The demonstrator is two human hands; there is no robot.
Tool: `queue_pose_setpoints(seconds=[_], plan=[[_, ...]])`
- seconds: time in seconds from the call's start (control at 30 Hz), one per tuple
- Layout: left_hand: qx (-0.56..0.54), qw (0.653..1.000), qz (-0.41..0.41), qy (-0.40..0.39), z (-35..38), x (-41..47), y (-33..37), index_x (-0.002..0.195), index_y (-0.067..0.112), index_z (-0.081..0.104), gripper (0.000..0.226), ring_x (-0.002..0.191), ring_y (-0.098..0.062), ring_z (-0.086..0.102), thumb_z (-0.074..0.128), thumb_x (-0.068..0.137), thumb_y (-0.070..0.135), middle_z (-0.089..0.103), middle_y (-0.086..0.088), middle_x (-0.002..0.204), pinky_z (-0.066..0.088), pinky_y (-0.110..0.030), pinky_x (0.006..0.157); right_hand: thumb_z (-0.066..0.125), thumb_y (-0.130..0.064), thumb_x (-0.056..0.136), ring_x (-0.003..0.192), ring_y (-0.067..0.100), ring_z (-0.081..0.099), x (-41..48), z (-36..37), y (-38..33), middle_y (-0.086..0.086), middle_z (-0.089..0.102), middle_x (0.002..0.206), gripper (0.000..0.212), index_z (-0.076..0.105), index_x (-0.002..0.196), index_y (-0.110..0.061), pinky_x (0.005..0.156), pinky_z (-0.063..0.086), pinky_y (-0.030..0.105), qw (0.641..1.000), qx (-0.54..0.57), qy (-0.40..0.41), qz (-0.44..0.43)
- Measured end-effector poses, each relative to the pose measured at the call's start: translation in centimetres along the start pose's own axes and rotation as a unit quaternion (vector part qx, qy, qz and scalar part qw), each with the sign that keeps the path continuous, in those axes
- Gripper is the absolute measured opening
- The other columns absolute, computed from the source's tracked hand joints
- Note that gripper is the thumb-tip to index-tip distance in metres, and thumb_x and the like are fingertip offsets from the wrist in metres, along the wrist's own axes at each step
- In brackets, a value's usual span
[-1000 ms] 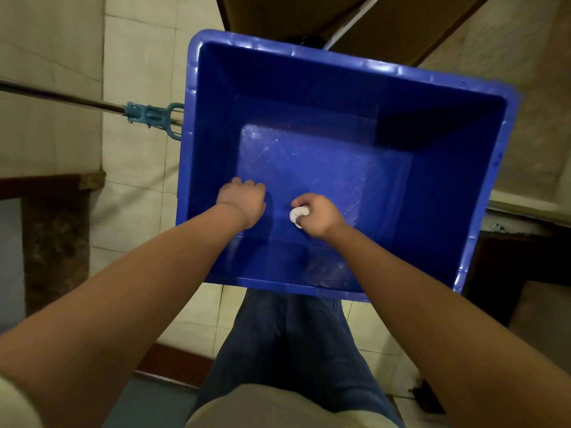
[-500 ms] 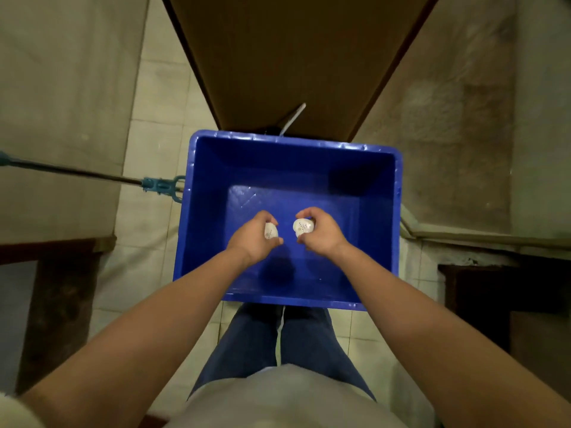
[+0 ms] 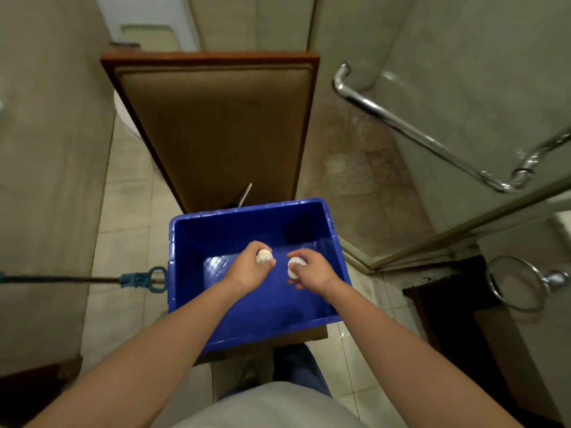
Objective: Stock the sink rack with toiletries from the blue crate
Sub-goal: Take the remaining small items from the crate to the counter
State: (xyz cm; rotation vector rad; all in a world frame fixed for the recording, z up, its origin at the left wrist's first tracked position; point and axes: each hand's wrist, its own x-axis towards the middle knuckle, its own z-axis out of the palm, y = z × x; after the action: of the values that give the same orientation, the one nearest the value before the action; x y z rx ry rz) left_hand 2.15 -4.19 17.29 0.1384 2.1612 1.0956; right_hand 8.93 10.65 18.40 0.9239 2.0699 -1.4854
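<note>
The blue crate (image 3: pixel 185 273) stands on the floor in front of me, and its visible bottom is bare. Above it my left hand (image 3: pixel 247 271) grips a small round white toiletry (image 3: pixel 264 256) between thumb and fingers. To the right, my right hand (image 3: pixel 310 271) holds another small white round toiletry (image 3: pixel 294 267) in curled fingers. Both hands hover over the crate's middle, a short gap apart. No sink rack is in view.
A brown wooden door (image 3: pixel 216 128) stands open right behind the crate. A chrome handle (image 3: pixel 411 128) on a glass shower door is at the right, with a chrome ring holder (image 3: pixel 516 284) below it. A pole with a teal clip (image 3: pixel 140 279) pokes in from the left.
My head and both hands have risen; the crate looks smaller and farther below. The left hand, at first down on the crate floor, picked up a white toiletry; both hands lifted theirs.
</note>
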Motion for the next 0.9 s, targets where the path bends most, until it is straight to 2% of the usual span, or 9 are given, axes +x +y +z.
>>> queue_pose_setpoints(seconds=[0.1,0.17,0.27,0.33,0.5,0.6,0.73,0.83,0.9], plan=[[0.014,0.999,0.027,-0.021,-0.5,-1.0,1.9,0.104,0.021,0.051,0.015,0.071,-0.013,0.054,0.060,0.092,0.020,0.059,0.000,0.088,0.045,-0.026,0.060,0.056,-0.019,0.095,0.100,0.019,0.063,-2.4,-1.0,-1.0,-0.001,0.062,0.112,0.025,0.062,0.119,-0.018,0.085,0.058,0.040,0.998,-0.021,0.049,-0.034],[0.025,0.998,0.041,-0.029,-0.9,-1.8,3.2,0.107,0.021,0.051,0.019,0.078,-0.013,0.055,0.062,0.091,0.022,0.058,0.001,0.094,0.047,-0.029,0.068,0.058,-0.019,0.093,0.098,0.021,0.063,-3.9,-1.6,-1.5,-0.001,0.062,0.106,0.020,0.062,0.113,-0.017,0.080,0.058,0.040,0.997,0.010,0.075,-0.036],[0.019,0.997,0.065,-0.041,-1.1,-2.9,5.2,0.103,0.022,0.051,0.021,0.081,-0.011,0.054,0.067,0.089,0.020,0.057,0.001,0.098,0.047,-0.030,0.073,0.055,-0.015,0.093,0.087,0.021,0.066,-6.1,-2.5,-2.2,0.006,0.064,0.104,0.014,0.058,0.106,-0.015,0.070,0.057,0.036,0.990,0.085,0.112,-0.031],[0.012,0.996,0.074,-0.051,-1.0,-3.8,6.5,0.105,0.019,0.052,0.028,0.080,-0.011,0.054,0.071,0.085,0.015,0.056,0.000,0.097,0.047,-0.026,0.069,0.050,-0.010,0.095,0.073,0.019,0.068,-7.6,-3.0,-2.4,0.012,0.065,0.107,0.012,0.054,0.105,-0.015,0.063,0.055,0.033,0.980,0.150,0.125,-0.030],[0.034,0.991,0.096,-0.088,0.3,-5.9,9.6,0.112,0.018,0.052,0.040,0.078,-0.010,0.054,0.072,0.080,0.005,0.057,-0.002,0.101,0.047,-0.022,0.060,0.040,0.002,0.096,0.074,0.018,0.070,-10.6,-4.6,-2.2,0.012,0.061,0.118,0.033,0.056,0.113,-0.021,0.058,0.056,0.029,0.951,0.277,0.133,-0.031],[0.043,0.988,0.111,-0.100,1.4,-7.0,11.6,0.111,0.020,0.050,0.034,0.075,-0.011,0.053,0.068,0.084,0.010,0.055,0.000,0.095,0.044,-0.023,0.057,0.044,0.009,0.090,0.081,0.020,0.070,-12.3,-6.1,-1.8,0.013,0.061,0.116,0.037,0.060,0.107,-0.020,0.062,0.056,0.029,0.931,0.329,0.151,-0.045],[0.061,0.982,0.129,-0.124,2.7,-7.9,13.6,0.101,0.018,0.049,0.022,0.072,-0.015,0.052,0.064,0.086,0.023,0.057,-0.006,0.093,0.042,-0.027,0.060,0.055,0.022,0.076,0.102,0.033,0.067,-14.8,-8.1,-0.9,0.011,0.056,0.111,0.046,0.059,0.100,-0.017,0.073,0.059,0.035,0.912,0.355,0.201,-0.054],[0.073,0.975,0.148,-0.148,3.9,-8.7,15.3,0.099,0.015,0.049,0.020,0.068,-0.014,0.046,0.061,0.088,0.026,0.051,-0.004,0.085,0.039,-0.029,0.060,0.056,0.023,0.076,0.089,0.028,0.068,-16.4,-9.6,0.2,0.012,0.057,0.106,0.045,0.057,0.103,-0.013,0.071,0.059,0.034,0.898,0.364,0.242,-0.054],[0.066,0.970,0.162,-0.172,5.1,-9.5,16.7,0.088,0.014,0.046,0.015,0.063,-0.014,0.041,0.055,0.092,0.025,0.046,-0.005,0.079,0.036,-0.030,0.061,0.058,0.021,0.078,0.081,0.025,0.069,-17.2,-10.7,1.0,0.015,0.058,0.108,0.043,0.056,0.108,-0.011,0.067,0.060,0.031,0.891,0.369,0.262,-0.046]])
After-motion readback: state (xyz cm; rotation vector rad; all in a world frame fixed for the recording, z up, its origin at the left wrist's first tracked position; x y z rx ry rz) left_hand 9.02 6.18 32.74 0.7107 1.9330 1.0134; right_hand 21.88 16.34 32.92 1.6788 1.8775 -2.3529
